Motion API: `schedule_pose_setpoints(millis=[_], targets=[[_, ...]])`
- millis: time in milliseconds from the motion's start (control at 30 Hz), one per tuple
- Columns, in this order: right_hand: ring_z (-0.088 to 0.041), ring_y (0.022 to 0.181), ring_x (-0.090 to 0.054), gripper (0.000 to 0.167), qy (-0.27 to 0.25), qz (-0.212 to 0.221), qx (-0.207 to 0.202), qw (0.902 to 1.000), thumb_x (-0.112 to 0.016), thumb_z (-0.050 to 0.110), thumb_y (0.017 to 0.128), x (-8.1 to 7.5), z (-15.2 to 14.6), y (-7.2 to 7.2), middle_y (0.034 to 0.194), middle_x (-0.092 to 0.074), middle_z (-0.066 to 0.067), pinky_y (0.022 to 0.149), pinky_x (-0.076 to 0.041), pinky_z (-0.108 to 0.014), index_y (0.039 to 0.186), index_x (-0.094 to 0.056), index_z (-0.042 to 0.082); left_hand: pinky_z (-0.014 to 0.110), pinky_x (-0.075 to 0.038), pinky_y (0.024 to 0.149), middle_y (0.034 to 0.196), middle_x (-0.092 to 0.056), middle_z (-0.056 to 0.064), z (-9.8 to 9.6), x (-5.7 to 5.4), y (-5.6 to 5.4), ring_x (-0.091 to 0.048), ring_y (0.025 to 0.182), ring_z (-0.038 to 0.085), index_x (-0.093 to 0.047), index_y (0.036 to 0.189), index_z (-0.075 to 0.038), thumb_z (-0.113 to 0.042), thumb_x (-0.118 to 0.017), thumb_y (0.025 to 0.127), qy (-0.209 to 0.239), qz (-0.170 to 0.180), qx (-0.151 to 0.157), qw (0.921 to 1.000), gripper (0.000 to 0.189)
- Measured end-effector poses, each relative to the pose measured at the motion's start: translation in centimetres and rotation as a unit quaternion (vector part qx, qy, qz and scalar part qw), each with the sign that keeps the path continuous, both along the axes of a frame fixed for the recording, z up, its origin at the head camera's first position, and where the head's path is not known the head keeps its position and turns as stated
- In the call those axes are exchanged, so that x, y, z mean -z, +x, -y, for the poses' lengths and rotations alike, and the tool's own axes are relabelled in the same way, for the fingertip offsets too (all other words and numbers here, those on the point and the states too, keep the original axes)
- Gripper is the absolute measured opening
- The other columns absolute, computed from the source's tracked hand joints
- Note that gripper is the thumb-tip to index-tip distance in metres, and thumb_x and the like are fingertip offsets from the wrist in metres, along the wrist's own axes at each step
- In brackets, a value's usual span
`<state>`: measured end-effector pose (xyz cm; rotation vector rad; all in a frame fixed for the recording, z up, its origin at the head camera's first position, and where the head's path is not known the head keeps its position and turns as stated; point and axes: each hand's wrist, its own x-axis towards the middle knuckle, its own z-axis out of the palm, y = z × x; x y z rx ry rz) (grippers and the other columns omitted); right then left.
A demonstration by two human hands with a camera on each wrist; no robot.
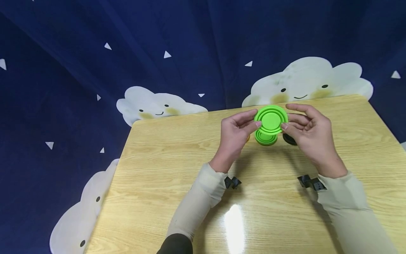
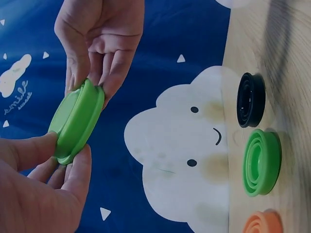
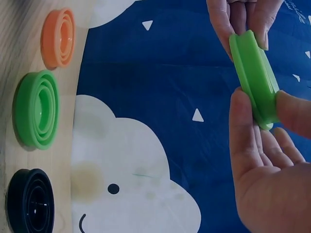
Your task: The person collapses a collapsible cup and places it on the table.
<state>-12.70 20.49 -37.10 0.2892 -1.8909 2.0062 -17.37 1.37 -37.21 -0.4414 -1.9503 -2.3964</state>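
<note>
Raised above the table is a round green collapsible cup, folded flat into concentric rings. My left hand pinches its left edge between thumb and fingers. On the opposite edge, my right hand pinches it too, index finger held off the rim in the head view. Both wrist views show this cup tilted, nearly edge-on. Beyond it on the table lie a second flattened green cup, a black one and an orange one, partly hidden behind my hands in the head view.
The wooden table ends at a dark blue curtain printed with clouds and small triangles. Small black devices are strapped at both wrists. A bright reflection lies on the near tabletop.
</note>
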Motion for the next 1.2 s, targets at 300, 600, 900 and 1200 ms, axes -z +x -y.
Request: schedule_pose_setpoints(millis=[300,600,900,1200], targets=[[-0.013,0.096,-0.071,0.052,0.084,-0.006,0.034,0.9959,-0.068,-0.02,0.085,0.1,-0.1,-0.1,0.111,-0.074,-0.006,0.081,-0.056,-0.022,0.133,-0.062,-0.001,0.025,-0.058,0.077,0.105,-0.075,0.013,0.5,0.4,-0.4,-0.071,0.091,0.014,-0.071,0.117,0.007,0.01,-0.077,0.081,0.02,0.038,0.027,0.9987,0.036],[-0.013,0.096,-0.071,0.047,0.124,-0.02,0.052,0.9907,-0.07,-0.02,0.083,0.1,-0.3,-0.1,0.11,-0.074,-0.006,0.081,-0.057,-0.021,0.126,-0.067,-0.003,0.047,-0.058,0.084,0.096,-0.072,0.027,1.4,0.9,-1.0,-0.074,0.079,0.025,-0.071,0.11,0.01,-0.031,-0.067,0.099,0.028,0.204,0.154,0.9664,0.042],[-0.013,0.097,-0.071,0.042,0.12,-0.02,0.048,0.9914,-0.07,-0.021,0.083,0.0,-0.3,0.0,0.109,-0.074,-0.004,0.081,-0.056,-0.02,0.122,-0.069,-0.006,0.041,-0.06,0.08,0.096,-0.072,0.028,1.6,1.3,-1.4,-0.074,0.08,0.025,-0.072,0.111,0.007,-0.035,-0.065,0.1,0.048,0.244,0.219,0.9433,0.044],[-0.01,0.096,-0.071,0.042,0.129,-0.007,0.054,0.9902,-0.071,-0.015,0.086,0.2,-0.5,0.0,0.112,-0.073,0.002,0.08,-0.056,-0.018,0.125,-0.069,0.0,0.04,-0.059,0.083,0.096,-0.073,0.025,1.2,1.2,-1.3,-0.074,0.085,0.026,-0.071,0.113,0.01,-0.023,-0.067,0.1,0.076,0.229,0.196,0.9505,0.035]])
